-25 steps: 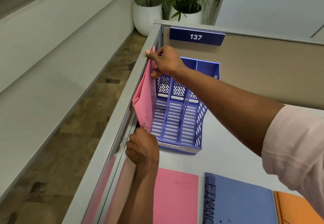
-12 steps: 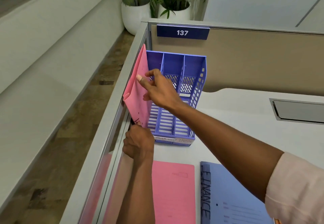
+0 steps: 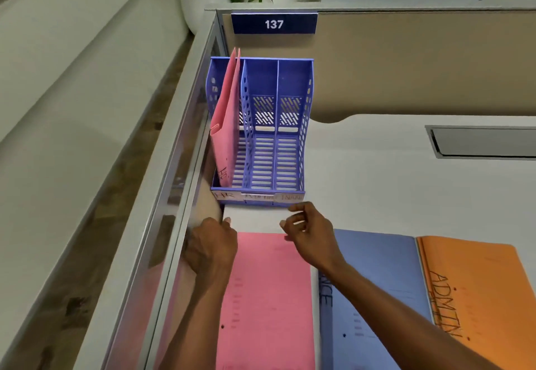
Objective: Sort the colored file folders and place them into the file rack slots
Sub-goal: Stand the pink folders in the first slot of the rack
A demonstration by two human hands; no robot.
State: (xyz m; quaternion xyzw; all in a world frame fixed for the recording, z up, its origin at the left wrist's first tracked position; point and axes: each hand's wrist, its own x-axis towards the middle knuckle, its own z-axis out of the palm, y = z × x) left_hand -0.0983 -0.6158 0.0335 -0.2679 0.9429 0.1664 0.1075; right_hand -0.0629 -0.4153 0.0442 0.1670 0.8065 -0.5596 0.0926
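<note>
Both hands sit apart at the far end of the flat pink folder [image 3: 269, 297]. The left hand [image 3: 210, 249] is at its left corner, knuckles up and fingers hidden, so I can't tell whether it grips. The right hand [image 3: 309, 230] hangs loosely curled over the far edge, holding nothing. A blue folder [image 3: 374, 288] and an orange folder [image 3: 478, 297] lie alongside on the white desk [image 3: 377, 172]. Just beyond the hands stands the purple file rack [image 3: 290, 85], with a second pink folder [image 3: 226, 126] leaning in its left slot, labelled HR. Behind are a plate reading 137 [image 3: 274, 24] and potted plants [image 3: 200, 1].
</note>
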